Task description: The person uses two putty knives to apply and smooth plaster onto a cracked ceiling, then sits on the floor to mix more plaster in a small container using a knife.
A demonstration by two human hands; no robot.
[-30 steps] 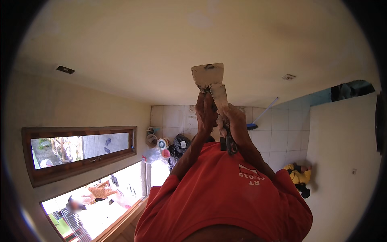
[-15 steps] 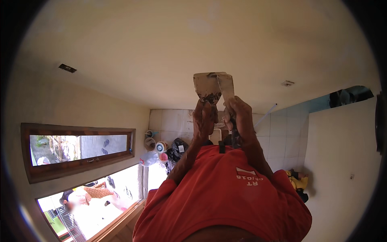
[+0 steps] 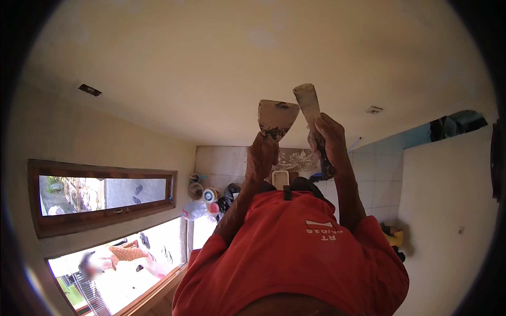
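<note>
Far left on my feed: brown wooden window frame (image 3: 79, 224) in the side wall; dark recessed box (image 3: 90, 89) near the big pale wall's left edge; below the frame, through a bright opening, a person (image 3: 126, 252) outside. By the floor's left edge I log a clear plastic bottle (image 3: 194, 210), a white tub (image 3: 210, 195) and a black bag (image 3: 232, 193), bunched. Next, the left hand (image 3: 261, 158), clenched at the base of a wide scraper (image 3: 276, 118), its smeared blade upward, its handle hidden from me. Beyond it, near the floor's wall-side edge, a cream tray (image 3: 281, 174). Then a narrow scraper (image 3: 307, 100), tilted left, clamped in the right hand (image 3: 332, 138), dark handle jutting below the fist. Hands apart; blade edges just beside each other; whether either blade touches the wall I cannot tell. Right of these: pale plate (image 3: 374, 110) above the wall's lower edge, then a yellow bundle (image 3: 394, 238), partly hidden, at the foot of a white door (image 3: 448, 189).
</note>
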